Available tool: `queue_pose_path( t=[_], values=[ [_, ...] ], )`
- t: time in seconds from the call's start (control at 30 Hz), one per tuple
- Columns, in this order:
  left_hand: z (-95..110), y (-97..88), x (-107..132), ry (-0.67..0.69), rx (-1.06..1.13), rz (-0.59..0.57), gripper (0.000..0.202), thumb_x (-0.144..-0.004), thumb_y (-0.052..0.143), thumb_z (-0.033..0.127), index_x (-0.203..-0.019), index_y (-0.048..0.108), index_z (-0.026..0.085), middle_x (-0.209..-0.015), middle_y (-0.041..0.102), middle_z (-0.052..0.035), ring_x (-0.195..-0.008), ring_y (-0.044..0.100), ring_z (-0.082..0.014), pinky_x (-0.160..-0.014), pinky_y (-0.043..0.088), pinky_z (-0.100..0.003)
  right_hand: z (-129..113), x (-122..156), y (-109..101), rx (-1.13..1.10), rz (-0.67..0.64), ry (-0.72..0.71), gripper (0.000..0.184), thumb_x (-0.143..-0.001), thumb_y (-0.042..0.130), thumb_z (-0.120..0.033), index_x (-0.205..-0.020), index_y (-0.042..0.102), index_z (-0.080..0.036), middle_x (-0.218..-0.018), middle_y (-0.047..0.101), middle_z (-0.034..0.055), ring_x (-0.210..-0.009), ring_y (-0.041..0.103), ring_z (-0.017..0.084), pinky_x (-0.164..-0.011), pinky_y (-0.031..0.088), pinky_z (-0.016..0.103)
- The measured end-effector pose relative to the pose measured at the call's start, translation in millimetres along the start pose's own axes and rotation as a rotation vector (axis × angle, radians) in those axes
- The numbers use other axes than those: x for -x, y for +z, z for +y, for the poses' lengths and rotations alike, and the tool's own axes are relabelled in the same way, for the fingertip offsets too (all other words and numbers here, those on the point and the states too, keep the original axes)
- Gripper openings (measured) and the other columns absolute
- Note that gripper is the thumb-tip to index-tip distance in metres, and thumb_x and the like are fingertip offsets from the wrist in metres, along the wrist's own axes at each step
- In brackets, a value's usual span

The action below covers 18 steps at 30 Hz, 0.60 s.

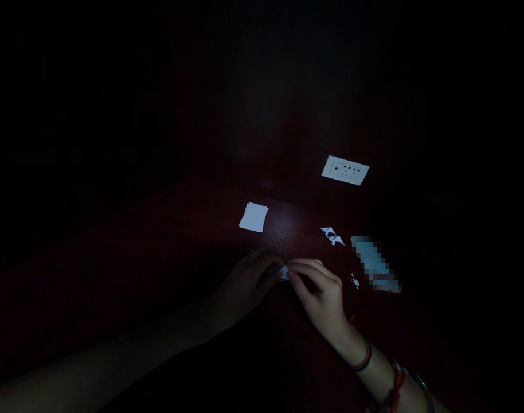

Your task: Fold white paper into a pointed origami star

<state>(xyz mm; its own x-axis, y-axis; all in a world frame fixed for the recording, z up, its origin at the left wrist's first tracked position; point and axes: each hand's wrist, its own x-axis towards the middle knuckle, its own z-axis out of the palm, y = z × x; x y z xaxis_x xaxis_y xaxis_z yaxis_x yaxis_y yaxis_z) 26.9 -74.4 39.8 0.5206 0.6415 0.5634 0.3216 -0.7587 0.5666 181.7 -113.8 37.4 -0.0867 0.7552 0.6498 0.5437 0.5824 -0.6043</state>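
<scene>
Two bare hands are working close together over a dark reddish counter (193, 229), light v. dim. L hand (247, 281) is pinching one side of a small white paper piece (285, 273); R hand (324, 298) is pinching the other, fingers of both closing narrow on it. Paper piece is sitting betw. the two sets of fingertips (resting on the counter or just clear of it, can't tell, shadow's hiding the underside).

Step in hand, my read: hands are shaping or folding the paper piece, sharing the hold. Next move is prob. calling for a light, even pinch w/ edges lining up by feel, given the gloom.

Paper stack (254, 217) is lying flat beyond the hands, a bit L, sheets sitting slightly out of line. Folded bits (329, 230) are lying off to the R, near a phone-like slab (374, 264) (pixelated, no firm ID); tiny scraps (355, 281) are lying just L of it. Wall socket (345, 171) is showing behind. Crease detail's getting lost in the dark.
</scene>
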Motion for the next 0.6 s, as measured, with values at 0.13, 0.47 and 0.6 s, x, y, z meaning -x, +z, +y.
queue_pose_path(
  t=[0.13,0.47,0.6],
  values=[
    [-0.3,3.3,1.8,-0.009,0.008,-0.006,0.009,-0.081,0.045,0.013,-0.086,0.050,0.018,-0.086,0.053,-0.0001,-0.080,0.049,-0.0123,-0.074,0.040,-0.028,-1.9,-0.7,1.1,-0.013,-0.008,0.034,0.018,-0.076,0.049,-0.012,-0.085,0.061,-0.021,-0.085,0.061,0.0023,-0.081,0.054,0.014,-0.073,0.042,0.028],
    [-4.1,3.3,0.3,0.000,-0.020,0.059,0.011,-0.079,0.046,0.011,-0.086,0.052,0.018,-0.087,0.053,-0.0005,-0.081,0.049,-0.0125,-0.074,0.041,-0.028,-1.8,-1.5,0.5,0.013,0.015,0.096,0.010,-0.074,0.050,-0.014,-0.077,0.059,-0.018,-0.085,0.057,0.0035,-0.081,0.053,0.014,-0.072,0.043,0.027],
    [-5.4,3.3,-0.4,0.019,-0.027,0.045,0.015,-0.077,0.047,0.008,-0.087,0.053,0.018,-0.088,0.052,-0.0007,-0.082,0.049,-0.0124,-0.075,0.041,-0.028,-1.5,-2.5,-0.5,0.012,0.006,0.075,0.013,-0.075,0.049,-0.014,-0.079,0.060,-0.018,-0.085,0.057,0.0046,-0.080,0.053,0.015,-0.070,0.044,0.028]
  ],
)
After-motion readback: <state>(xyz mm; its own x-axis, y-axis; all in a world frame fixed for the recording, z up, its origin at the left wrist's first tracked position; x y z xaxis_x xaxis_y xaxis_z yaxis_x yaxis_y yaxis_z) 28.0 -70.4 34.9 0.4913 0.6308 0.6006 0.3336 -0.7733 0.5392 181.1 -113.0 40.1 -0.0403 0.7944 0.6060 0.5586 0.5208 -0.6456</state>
